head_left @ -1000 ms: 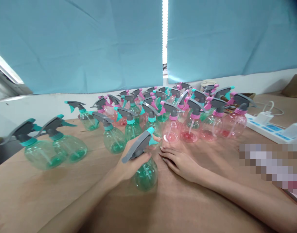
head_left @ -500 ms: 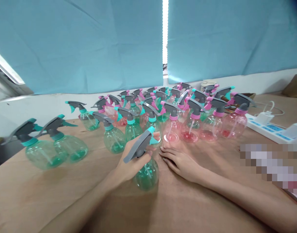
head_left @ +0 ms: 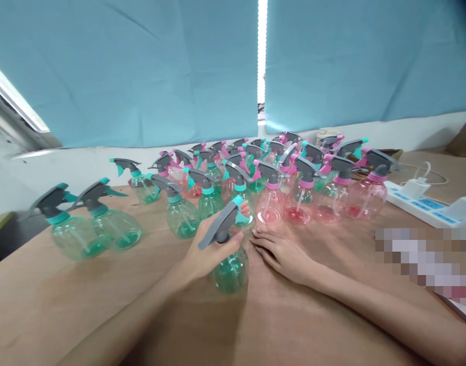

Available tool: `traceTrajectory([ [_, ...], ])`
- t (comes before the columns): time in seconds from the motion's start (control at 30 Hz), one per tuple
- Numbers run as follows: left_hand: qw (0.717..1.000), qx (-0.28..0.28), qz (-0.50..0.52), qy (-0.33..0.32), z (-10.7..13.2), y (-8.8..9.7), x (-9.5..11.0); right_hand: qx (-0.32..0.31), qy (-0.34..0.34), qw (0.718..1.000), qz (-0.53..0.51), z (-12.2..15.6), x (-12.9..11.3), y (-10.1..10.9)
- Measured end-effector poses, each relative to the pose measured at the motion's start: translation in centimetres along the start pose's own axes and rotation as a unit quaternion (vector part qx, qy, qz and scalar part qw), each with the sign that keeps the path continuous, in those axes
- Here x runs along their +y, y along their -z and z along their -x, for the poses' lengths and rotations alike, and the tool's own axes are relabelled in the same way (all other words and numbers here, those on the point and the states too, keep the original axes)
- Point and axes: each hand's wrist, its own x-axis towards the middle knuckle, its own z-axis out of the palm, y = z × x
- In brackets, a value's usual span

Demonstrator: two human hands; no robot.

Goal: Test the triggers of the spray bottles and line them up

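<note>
And the left hand (head_left: 200,262) has hold of the green spray bottle (head_left: 229,277), its grip closed round the neck just below the grey spray head (head_left: 222,224). That bottle sits at the centre of the clock, out in front of the crowd; whether its base meets the tabletop (head_left: 289,325) is hard to call. Over at three o'clock lies the right hand (head_left: 288,256), palm down, fingers loosely together, gripping nothing.

Now the danger! Fingertips show beyond the teal trigger (head_left: 241,217), contact unclear, and an accidental squeeze could squirt the pink bottle (head_left: 269,209) at one o'clock, provided there's liquid to send. Tight quarters at eleven, too: a second green bottle (head_left: 182,217) stands right by the left hand, and one wide swing of the knuckles might topple it into its packed neighbours. The right hand looks risky as well; sliding towards twelve, it could nudge that pink base. And the held one seems top-heavy: loosen the grip off balance, and it may well tip.
</note>
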Motion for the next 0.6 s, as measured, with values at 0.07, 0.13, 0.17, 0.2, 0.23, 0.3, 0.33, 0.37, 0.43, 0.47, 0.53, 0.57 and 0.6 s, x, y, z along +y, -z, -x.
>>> traceTrajectory([
  [0.07,1.0,-0.001,-0.019,0.006,0.2,-0.1,0.1,0.001,0.0,1.0,0.001,0.0,0.0,0.0],
  [0.13,0.999,-0.004,-0.035,0.013,0.4,-0.3,0.1,-0.002,0.002,1.0,0.008,0.0,0.0,0.0],
  [0.17,0.999,-0.01,-0.041,0.017,0.5,-0.4,0.1,-0.002,0.003,1.0,0.01,0.0,0.0,0.0],
  [0.2,0.999,-0.017,-0.046,0.021,0.6,-0.4,0.0,-0.001,0.004,1.0,0.012,-0.1,-0.1,0.0],
  [0.23,0.998,-0.023,-0.052,0.024,0.7,-0.5,-0.1,0.001,0.005,1.0,0.013,-0.1,-0.1,0.0],
  [0.3,0.997,-0.028,-0.067,0.019,0.9,-0.3,-0.4,0.007,0.008,1.0,0.012,-0.1,-0.3,0.2],
  [0.33,0.997,-0.026,-0.075,0.011,1.0,-0.2,-0.5,0.008,0.009,1.0,0.012,-0.2,-0.4,0.2],
  [0.37,0.997,-0.022,-0.08,0.003,1.2,0.0,-0.7,0.007,0.01,1.0,0.013,-0.2,-0.4,0.3],
  [0.43,0.996,-0.018,-0.083,-0.009,1.7,0.2,-0.8,0.003,0.012,1.0,0.017,-0.2,-0.5,0.4],
  [0.47,0.996,-0.016,-0.084,-0.009,2.0,0.3,-0.9,0.0,0.011,1.0,0.019,-0.2,-0.5,0.5],
  [0.53,0.996,-0.001,-0.09,-0.001,2.9,0.5,-0.9,-0.006,0.01,1.0,0.024,-0.3,-0.4,0.5],
  [0.57,0.995,0.008,-0.097,0.002,3.5,0.5,-0.9,-0.009,0.008,1.0,0.028,-0.3,-0.4,0.4],
  [0.6,0.994,0.018,-0.108,0.003,4.0,0.7,-1.0,-0.013,0.006,0.999,0.031,-0.3,-0.4,0.4],
])
